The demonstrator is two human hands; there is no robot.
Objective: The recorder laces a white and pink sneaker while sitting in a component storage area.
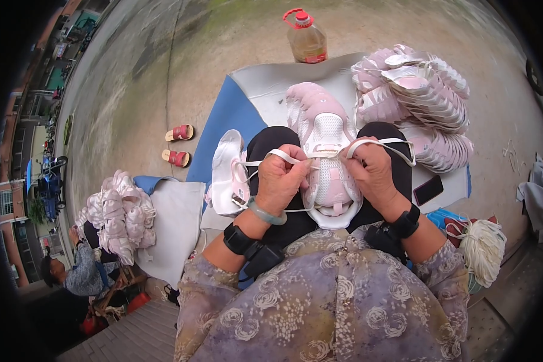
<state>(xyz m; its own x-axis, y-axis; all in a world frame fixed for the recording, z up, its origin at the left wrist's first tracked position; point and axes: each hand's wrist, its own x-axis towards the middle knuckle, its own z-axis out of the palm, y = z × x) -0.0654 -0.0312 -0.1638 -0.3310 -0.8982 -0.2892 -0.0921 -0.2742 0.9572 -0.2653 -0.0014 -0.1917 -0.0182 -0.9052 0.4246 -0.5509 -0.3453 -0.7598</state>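
A pink and white shoe upper (333,181) lies across my lap between my knees, its toe away from me. My left hand (277,184), wearing a pale bangle, pinches a white shoelace (398,141) at the upper's left edge. On the opposite edge my right hand (371,172) pinches the same lace, which loops out to the right. Between the two hands the lace crosses the upper's throat. Beyond it, a curved stack of nested pink uppers (315,101) reaches forward. Another white and pink upper (226,172) rests beside my left knee, near trailing lace.
Large piles of uppers stand at the right (416,90) and at the left (120,214). A black phone (428,190) lies right of my knee, near a bundle of white laces (484,248). Ahead stand an oil bottle (308,41) and red sandals (179,133). A person (85,277) sits far left.
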